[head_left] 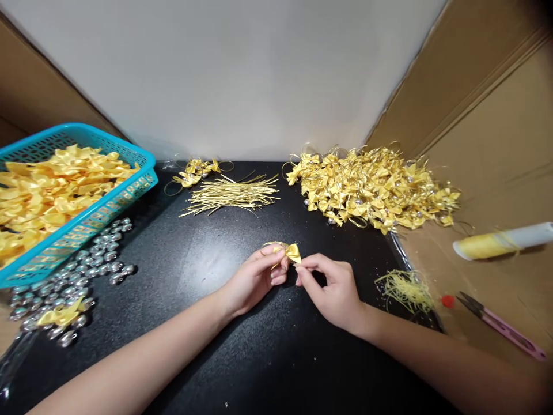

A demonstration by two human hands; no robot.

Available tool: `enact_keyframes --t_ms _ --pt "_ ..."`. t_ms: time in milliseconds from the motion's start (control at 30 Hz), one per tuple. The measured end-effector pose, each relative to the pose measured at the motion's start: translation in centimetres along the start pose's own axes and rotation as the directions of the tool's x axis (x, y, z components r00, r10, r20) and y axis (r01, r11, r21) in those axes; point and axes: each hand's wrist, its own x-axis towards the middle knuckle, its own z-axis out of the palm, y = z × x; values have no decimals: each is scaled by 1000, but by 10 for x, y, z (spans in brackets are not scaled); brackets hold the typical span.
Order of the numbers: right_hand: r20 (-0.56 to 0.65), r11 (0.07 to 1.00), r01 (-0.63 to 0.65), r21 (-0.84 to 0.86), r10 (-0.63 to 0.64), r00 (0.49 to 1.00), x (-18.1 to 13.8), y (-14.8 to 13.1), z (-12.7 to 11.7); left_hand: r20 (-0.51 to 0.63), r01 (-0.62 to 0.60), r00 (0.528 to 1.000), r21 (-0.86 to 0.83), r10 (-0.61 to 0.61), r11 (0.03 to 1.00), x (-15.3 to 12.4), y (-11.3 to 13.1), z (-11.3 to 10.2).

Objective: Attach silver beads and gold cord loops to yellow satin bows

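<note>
Between thumb and fingers, my left hand [263,274] grips a yellow ribbon bow [294,252] with a gold cord loop behind it. Close on its right, my right hand [330,285] is closed in a pinch at the bow's lower edge. What its fingertips hold is too small to make out. Beyond the hands lies a bundle of gold cords [233,193]. A large heap of finished-looking bows with loops and silver bells [371,187] sits at the back right, and a few similar bows [196,173] lie at the back left.
A blue basket [147,161] of yellow bows stands at the left, with silver bells [95,256] and one loose bow [63,314] before it. Thread pieces [406,291], a red bit [448,301], pink thread snips [503,325] and a yellow thread roll [488,244] lie at the right.
</note>
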Motion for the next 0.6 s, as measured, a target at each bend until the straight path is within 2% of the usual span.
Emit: enact_keyframes --t_ms 367,600 --pt "4 999 -33 6 33 999 -1 2 -2 7 -29 1000 41 29 999 -1 -1 1" --pt "10 999 -45 25 45 999 -2 0 -3 55 -25 998 107 19 994 -1 -2 -1"
